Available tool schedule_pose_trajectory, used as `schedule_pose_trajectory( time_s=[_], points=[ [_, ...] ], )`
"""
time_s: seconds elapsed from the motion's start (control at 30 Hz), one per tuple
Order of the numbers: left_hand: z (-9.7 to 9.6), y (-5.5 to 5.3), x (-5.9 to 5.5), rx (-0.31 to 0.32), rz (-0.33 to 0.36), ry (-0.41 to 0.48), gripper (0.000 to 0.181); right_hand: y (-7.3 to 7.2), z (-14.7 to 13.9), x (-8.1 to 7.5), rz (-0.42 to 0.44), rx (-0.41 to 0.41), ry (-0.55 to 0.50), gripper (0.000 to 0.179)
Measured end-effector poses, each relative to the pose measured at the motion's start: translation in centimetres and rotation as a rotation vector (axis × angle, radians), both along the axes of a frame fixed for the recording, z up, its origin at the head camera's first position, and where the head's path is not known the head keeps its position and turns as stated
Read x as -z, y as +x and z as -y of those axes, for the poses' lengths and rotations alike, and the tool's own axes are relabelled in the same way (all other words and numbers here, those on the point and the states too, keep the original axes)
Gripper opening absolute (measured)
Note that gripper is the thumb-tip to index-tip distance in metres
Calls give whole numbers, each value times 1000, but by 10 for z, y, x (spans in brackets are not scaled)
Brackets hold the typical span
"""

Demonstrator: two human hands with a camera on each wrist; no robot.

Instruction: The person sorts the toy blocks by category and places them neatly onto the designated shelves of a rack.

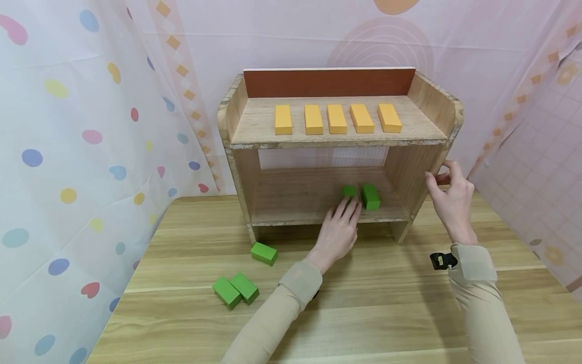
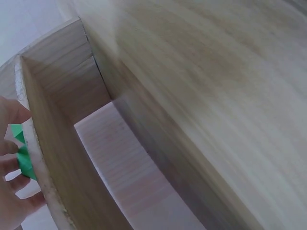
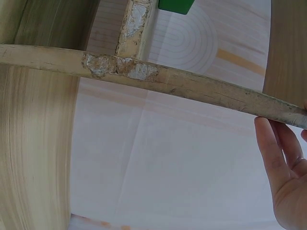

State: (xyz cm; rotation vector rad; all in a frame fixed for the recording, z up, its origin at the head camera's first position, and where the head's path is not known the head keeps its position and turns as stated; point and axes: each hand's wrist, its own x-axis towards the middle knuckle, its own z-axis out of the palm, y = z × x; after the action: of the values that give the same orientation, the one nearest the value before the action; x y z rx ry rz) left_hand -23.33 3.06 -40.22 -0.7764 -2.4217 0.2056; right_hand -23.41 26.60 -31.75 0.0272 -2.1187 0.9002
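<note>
My left hand (image 1: 337, 233) reaches onto the lower level of a small wooden shelf (image 1: 295, 222) and holds a green block (image 1: 349, 191), partly hidden by the fingertips. The left wrist view shows the fingers (image 2: 21, 203) around green at the board's edge. Just right of it stands another green block (image 1: 370, 197). At the shelf's right side, my right hand (image 1: 454, 202) grips the edge of the side panel (image 1: 432, 174) with thumb and bent fingers. In the right wrist view, the fingertips (image 3: 264, 125) touch that panel's edge.
Several yellow blocks (image 1: 336, 120) stand in a row on the upper level. Left of the shelf's front, one green block (image 1: 263, 254) lies on the wooden table (image 1: 377, 313), with two more green blocks (image 1: 227, 293) side by side nearer the front. Patterned cloth (image 1: 91, 167) hangs around the table.
</note>
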Motion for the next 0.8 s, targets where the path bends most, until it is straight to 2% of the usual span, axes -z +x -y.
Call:
schedule_pose_trajectory(
  time_s=[0.27,0.6,0.7,0.8],
  points=[
    [8,1,5,53,-13,33,58,1,0,1,7,-2,2,28],
    [37,10,5,200,-145,75,51,0,-1,0,-8,-4,7,28],
    [48,14,7,234,-150,91,48,0,-1,0,-12,-6,6,27],
    [61,18,8,250,-123,104,48,0,-1,0,-11,-7,6,27]
  ],
)
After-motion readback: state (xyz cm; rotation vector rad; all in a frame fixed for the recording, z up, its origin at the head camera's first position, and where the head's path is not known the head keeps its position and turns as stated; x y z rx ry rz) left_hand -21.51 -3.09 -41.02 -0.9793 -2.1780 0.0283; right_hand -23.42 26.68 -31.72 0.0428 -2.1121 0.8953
